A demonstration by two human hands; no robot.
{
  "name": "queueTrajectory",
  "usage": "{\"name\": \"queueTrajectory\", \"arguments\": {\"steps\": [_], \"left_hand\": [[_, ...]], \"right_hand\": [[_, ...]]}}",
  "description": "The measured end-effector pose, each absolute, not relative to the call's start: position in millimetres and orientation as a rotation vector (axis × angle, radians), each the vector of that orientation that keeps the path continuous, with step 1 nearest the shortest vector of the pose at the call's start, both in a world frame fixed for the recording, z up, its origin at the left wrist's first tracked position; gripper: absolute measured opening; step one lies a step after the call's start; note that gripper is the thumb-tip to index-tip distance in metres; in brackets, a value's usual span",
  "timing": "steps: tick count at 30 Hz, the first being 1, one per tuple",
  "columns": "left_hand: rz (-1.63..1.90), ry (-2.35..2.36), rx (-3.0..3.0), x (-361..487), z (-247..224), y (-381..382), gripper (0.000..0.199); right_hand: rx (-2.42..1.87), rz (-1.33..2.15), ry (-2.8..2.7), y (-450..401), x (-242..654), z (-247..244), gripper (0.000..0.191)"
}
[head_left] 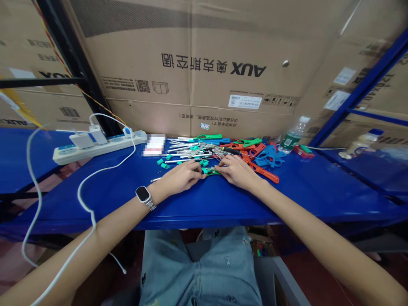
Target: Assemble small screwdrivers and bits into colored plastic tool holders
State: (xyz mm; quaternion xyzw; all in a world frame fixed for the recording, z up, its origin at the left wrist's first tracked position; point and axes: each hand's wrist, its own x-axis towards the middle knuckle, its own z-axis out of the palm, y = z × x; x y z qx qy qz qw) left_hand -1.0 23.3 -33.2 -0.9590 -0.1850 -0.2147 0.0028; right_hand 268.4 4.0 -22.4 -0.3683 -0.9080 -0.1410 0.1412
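Workpiece (209, 171) in green sits just below the frame's center, held in one narrow pinch by your left hand (188, 175) and another by your right hand (235, 171). Teal caps (165, 165) and silver rods (179, 148) lie to its upper left, orange pieces (267, 174) and blue pieces (270, 156) to its right; a bottle (291, 138) stands right of center, and a white power strip (111, 144) lies at left.
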Motion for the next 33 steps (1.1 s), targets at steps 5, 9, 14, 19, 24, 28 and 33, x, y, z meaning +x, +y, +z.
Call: {"name": "queueTrajectory", "arguments": {"steps": [5, 9, 14, 19, 24, 28, 33], "left_hand": [[-0.715, -0.595, -3.047, -0.9, -33.0, 23.1, 0.032], [-0.724, -0.580, -3.050, -1.1, -33.5, 23.0, 0.031], [-0.724, -0.578, -3.025, -1.7, -34.3, 23.2, 0.029], [-0.721, -0.567, -3.038, -0.5, -32.1, 21.8, 0.029], [-0.772, -0.584, -2.986, -1.1, -23.1, 18.8, 0.027], [-0.985, -0.664, -2.894, -6.5, -8.7, 23.6, 0.026], [-1.152, -0.827, -2.844, -11.5, 6.2, 40.3, 0.024]], "right_hand": [[-1.140, -0.335, -2.695, -3.5, 269.2, -15.1, 0.030], [-1.220, -0.334, -2.686, -14.9, 262.2, -12.7, 0.028], [-1.309, -0.372, -2.669, -26.2, 254.5, -16.4, 0.038], [-1.329, -0.360, -2.622, -28.9, 255.0, -23.5, 0.040], [-1.344, -0.322, -2.551, -29.9, 256.7, -31.5, 0.039], [-1.364, -0.288, -2.475, -30.5, 257.9, -35.3, 0.039], [-1.341, -0.265, -2.423, -31.1, 257.9, -34.0, 0.040]]}}
